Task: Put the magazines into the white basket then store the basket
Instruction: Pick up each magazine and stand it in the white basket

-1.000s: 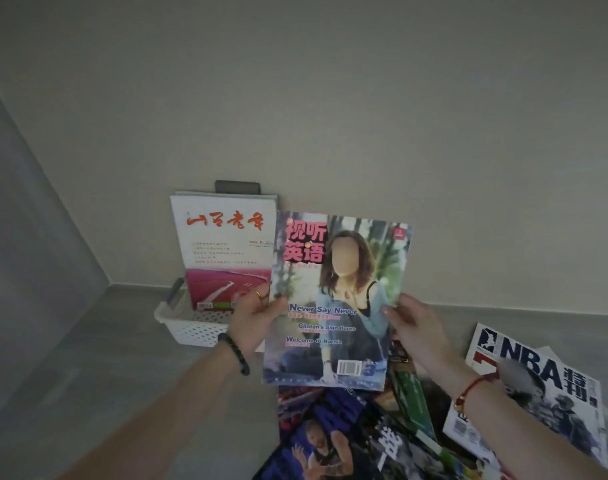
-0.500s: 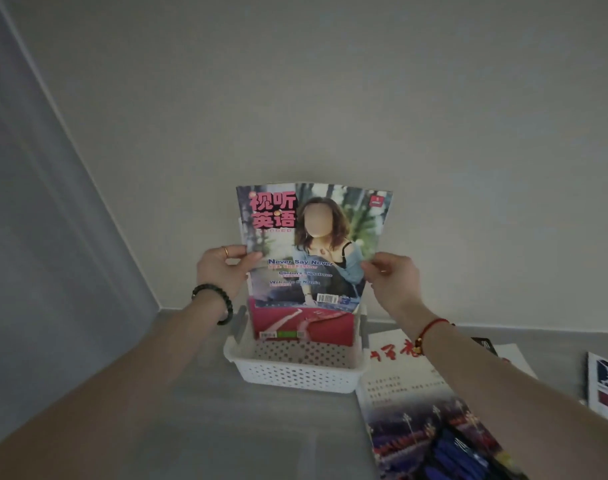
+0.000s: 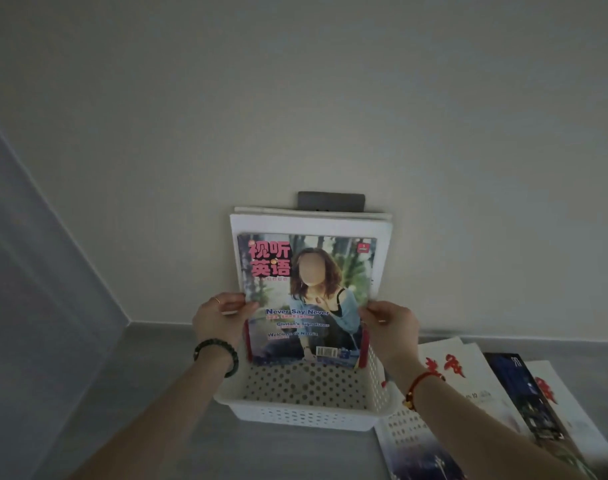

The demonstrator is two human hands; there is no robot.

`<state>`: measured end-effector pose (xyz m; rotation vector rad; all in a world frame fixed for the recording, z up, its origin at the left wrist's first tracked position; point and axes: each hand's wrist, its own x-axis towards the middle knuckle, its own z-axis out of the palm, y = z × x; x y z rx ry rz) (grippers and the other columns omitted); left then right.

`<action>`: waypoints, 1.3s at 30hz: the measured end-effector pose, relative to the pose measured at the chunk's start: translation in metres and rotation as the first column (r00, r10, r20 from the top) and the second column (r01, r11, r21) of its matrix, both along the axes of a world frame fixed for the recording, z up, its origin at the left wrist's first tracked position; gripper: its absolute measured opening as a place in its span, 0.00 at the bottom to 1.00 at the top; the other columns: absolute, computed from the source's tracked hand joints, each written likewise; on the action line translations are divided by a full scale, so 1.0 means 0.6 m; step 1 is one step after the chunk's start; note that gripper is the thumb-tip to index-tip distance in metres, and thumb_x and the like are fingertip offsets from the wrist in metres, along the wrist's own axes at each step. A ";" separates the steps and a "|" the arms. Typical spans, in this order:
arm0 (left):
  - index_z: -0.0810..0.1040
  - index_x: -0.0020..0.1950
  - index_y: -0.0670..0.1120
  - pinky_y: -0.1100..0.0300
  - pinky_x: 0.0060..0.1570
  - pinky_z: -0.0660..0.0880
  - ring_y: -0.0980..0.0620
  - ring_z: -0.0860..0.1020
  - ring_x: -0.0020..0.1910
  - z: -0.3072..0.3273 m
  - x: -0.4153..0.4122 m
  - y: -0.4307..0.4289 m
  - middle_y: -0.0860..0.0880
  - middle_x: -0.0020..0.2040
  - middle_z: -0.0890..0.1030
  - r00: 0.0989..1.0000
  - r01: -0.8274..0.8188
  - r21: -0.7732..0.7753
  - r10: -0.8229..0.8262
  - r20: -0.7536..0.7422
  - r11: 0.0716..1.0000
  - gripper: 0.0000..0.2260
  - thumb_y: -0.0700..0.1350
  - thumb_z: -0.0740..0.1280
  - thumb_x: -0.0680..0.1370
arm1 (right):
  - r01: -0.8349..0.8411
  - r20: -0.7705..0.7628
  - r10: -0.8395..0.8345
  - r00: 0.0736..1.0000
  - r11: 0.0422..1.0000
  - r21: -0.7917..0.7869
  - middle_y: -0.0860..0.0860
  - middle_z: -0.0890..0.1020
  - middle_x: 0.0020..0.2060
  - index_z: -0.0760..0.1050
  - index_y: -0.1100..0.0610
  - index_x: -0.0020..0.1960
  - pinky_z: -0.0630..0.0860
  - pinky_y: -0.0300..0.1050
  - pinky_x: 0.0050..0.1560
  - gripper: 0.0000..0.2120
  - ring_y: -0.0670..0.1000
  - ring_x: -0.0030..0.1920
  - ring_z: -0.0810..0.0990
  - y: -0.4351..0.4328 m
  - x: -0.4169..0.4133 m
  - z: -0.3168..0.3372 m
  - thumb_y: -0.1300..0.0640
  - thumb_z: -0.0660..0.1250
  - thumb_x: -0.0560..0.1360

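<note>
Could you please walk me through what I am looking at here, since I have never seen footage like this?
There is no machine: a person wears a camera on the head, looking forward and down at their own bare hands. The left hand, with a dark bead bracelet, and the right hand, with a red cord bracelet, each pinch one side edge of a colourful magazine with a woman on its cover. They hold it upright, with its lower edge inside a white perforated plastic basket, in front of larger white magazines already standing there against the wall. The basket sits on a grey surface. To its right, more loose magazines lie flat, waiting.
</note>
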<state>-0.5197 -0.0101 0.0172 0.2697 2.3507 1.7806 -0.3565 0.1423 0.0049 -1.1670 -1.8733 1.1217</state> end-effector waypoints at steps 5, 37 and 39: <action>0.75 0.42 0.42 0.64 0.40 0.68 0.52 0.73 0.39 -0.005 0.006 0.000 0.48 0.41 0.77 0.994 -0.068 -0.036 0.065 -0.082 0.997 0.10 0.41 0.75 0.65 | 0.005 -0.007 -0.006 1.000 0.999 -0.050 0.46 0.80 0.31 0.81 0.57 0.42 0.74 0.34 0.38 0.03 0.46 0.35 0.79 0.003 0.004 0.000 0.61 0.70 0.69; 0.75 0.53 0.49 0.49 0.59 0.74 0.48 0.78 0.53 -0.035 0.606 0.212 0.45 0.54 0.80 0.746 0.650 -0.069 -0.618 0.248 0.757 0.12 0.52 0.67 0.72 | 0.333 0.179 -0.293 0.939 0.903 -0.270 0.58 0.81 0.54 0.75 0.61 0.57 0.74 0.40 0.44 0.17 0.55 0.51 0.79 0.163 0.781 0.008 0.61 0.70 0.69; 0.75 0.58 0.46 0.50 0.61 0.73 0.48 0.77 0.56 -0.055 0.646 0.241 0.45 0.58 0.79 0.693 0.700 -0.083 -0.648 0.315 0.709 0.17 0.53 0.66 0.73 | 0.355 0.230 -0.294 0.928 0.886 -0.299 0.58 0.79 0.56 0.74 0.61 0.58 0.74 0.47 0.51 0.18 0.57 0.56 0.77 0.173 0.820 -0.009 0.60 0.70 0.69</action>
